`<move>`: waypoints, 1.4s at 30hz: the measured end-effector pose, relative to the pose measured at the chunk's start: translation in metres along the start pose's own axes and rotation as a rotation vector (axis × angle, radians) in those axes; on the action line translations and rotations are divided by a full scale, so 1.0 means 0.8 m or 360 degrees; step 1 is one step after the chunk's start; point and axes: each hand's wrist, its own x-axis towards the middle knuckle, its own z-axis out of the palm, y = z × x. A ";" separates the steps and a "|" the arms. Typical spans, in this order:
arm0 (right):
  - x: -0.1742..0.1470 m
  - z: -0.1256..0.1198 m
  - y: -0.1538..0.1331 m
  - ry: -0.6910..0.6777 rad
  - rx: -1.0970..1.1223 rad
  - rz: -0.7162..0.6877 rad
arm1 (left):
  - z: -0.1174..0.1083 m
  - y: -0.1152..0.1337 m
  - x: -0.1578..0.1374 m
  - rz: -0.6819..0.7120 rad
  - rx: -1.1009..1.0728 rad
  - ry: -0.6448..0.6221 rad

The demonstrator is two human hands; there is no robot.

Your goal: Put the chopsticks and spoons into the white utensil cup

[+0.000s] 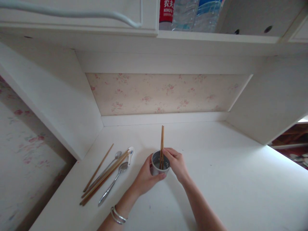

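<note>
Here, beyond rounded, silvery bangles (117,215), the left hand (145,181) curls its fingers around a cylindrical metal cup (155,171) over the smooth white worktop (211,199), while the right hand (177,163) pinches a pair of slim wooden chopsticks (162,139) standing nearly upright inside it. Left of the cup, a shiny long-handled metal spoon (113,185) lies beside a slanting bundle of straight chopsticks (104,179), with a second metal spoon (117,155), a white ceramic spoon (131,154) and a lone chopstick (98,167) close by. Farther back, flower-patterned wallpaper (154,93) lines the recess beneath clear plastic bottles (184,16).
</note>
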 end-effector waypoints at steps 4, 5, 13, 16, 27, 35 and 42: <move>-0.002 0.001 -0.002 -0.0027 0.0107 0.0071 | 0.000 0.002 0.000 -0.0009 -0.0011 0.0000; -0.003 0.002 -0.002 -0.0042 0.0167 0.0100 | 0.000 0.003 0.000 -0.0001 -0.0014 -0.0008; -0.009 0.013 0.016 -0.0127 0.0610 0.0264 | 0.001 0.001 -0.001 0.0073 0.0152 0.0020; -0.009 0.013 0.019 -0.0111 0.0589 0.0217 | -0.012 0.004 -0.009 0.0125 0.0343 0.0106; -0.007 0.010 0.026 -0.0129 0.0617 0.0252 | -0.165 0.081 -0.033 -0.0350 0.2014 0.0306; -0.008 0.009 0.026 -0.0138 0.0691 0.0242 | -0.206 0.061 -0.046 -0.0670 0.2320 0.0122; -0.007 0.009 0.028 -0.0165 0.0709 0.0283 | -0.217 0.053 -0.033 -0.0861 0.2161 0.0197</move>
